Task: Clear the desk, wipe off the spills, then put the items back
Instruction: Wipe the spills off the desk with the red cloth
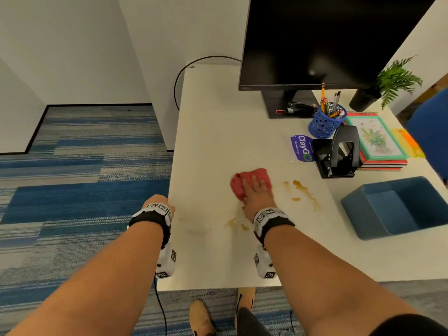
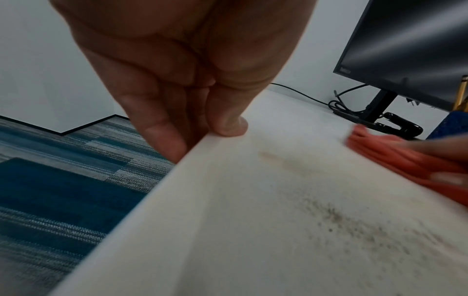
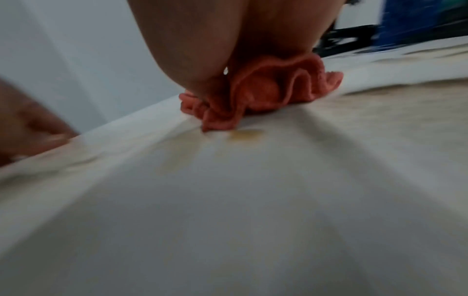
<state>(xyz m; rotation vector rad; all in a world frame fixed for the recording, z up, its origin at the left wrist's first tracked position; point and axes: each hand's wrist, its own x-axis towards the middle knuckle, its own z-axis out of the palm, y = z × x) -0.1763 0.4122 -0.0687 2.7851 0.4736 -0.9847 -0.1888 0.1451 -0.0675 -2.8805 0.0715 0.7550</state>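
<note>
The right hand [image 1: 257, 190] presses flat, straight fingers on a crumpled red terry cloth [image 1: 249, 181] mid-desk [image 1: 213, 122], with glossy brown spills [image 1: 303, 192] at its 3 o'clock. At 2 o'clock, well apart, stand a black hole punch [image 1: 339, 154], a blue mesh pencil cup [image 1: 326, 123] and stacked notebooks [image 1: 378, 144]; a blue felt bin [image 1: 400, 207] lies at 4. The left hand [image 2: 177, 80] grips the desk's edge at 8 o'clock, thumb on top, fingers curled under.

Both forearms reach forward, each with a black band carrying white markers at the wrist. The left hand [image 1: 158, 202] grips the desk edge [image 2: 192, 158], thumb on top and fingers below. The right hand [image 1: 257, 194] lies palm down, fingers spread flat on the red cloth [image 1: 249, 180].
</note>
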